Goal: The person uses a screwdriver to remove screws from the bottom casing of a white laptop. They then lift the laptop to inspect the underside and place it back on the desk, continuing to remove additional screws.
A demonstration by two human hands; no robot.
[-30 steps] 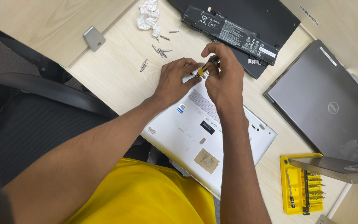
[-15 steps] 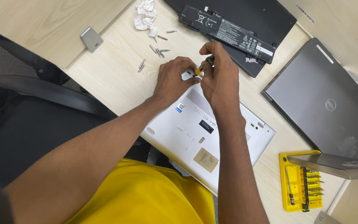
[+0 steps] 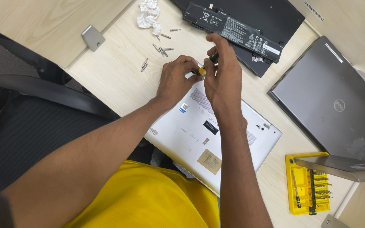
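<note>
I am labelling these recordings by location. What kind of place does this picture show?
Probably an electronics repair desk: a white laptop lies upside down, a removed black battery sits beside it, and a yellow bit set is open nearby.

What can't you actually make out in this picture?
- Head view: the screwdriver tip, hidden between the left hand and right hand.
- The white laptop far corner, covered by both hands.
- The loose bits are too small to tell their types.
- The yellow bit case, partly hidden by a grey lid.

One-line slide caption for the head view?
Both hands, left hand and right hand, grip a small screwdriver over an upturned white laptop.
</note>
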